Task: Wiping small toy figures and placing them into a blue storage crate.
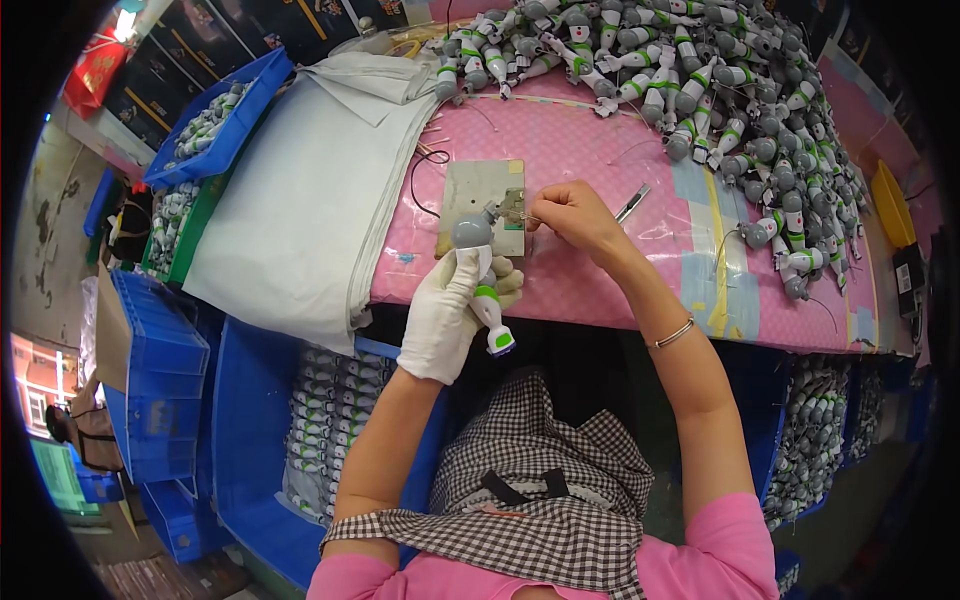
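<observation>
My left hand [445,315], in a white glove, is closed around a toy limb [486,285]. The limb is white with green bands and has a grey ball-shaped end [472,233]. That end points up and away from me, over a flat grey metal box [466,180] on the table. At the box's right side is a small cutout with green and metallic parts [513,212]. My bare right hand [575,215] pinches beside this cutout, fingertips together on what looks like a thin wire. The wire's exact ends are too small to make out.
Many similar limbs [690,90] are heaped along the far right of the pink table [570,135]. A slim metal tool [633,203] lies right of my hand. White sheets [310,180] are stacked at left. Blue bins [245,420] of limbs stand below and beside the table.
</observation>
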A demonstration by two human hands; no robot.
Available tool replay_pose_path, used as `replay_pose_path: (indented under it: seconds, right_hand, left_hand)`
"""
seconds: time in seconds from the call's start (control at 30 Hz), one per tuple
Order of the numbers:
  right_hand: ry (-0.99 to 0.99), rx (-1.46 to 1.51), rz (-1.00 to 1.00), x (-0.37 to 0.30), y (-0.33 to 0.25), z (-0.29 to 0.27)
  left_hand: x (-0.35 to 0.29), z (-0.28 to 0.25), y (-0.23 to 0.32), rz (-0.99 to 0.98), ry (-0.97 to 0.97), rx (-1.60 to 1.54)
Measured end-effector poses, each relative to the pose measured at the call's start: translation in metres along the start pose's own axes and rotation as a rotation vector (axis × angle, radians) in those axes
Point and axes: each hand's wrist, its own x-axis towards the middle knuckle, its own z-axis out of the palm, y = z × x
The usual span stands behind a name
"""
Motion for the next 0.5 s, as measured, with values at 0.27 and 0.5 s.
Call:
replay_pose_path:
  seconds: [0.27, 0.5]
  right_hand:
    - [-0.119, 0.093, 0.179, 0.006, -0.009, -0.004]
    - [-0.054, 0.109, 0.085, 0.004, -0.001, 0.0]
  left_hand:
    - [0.014, -0.007, 0.003, -0.084, -0.023, -0.124]
    - [0.008, -0.002, 0.004, -0.062, -0.022, -0.109]
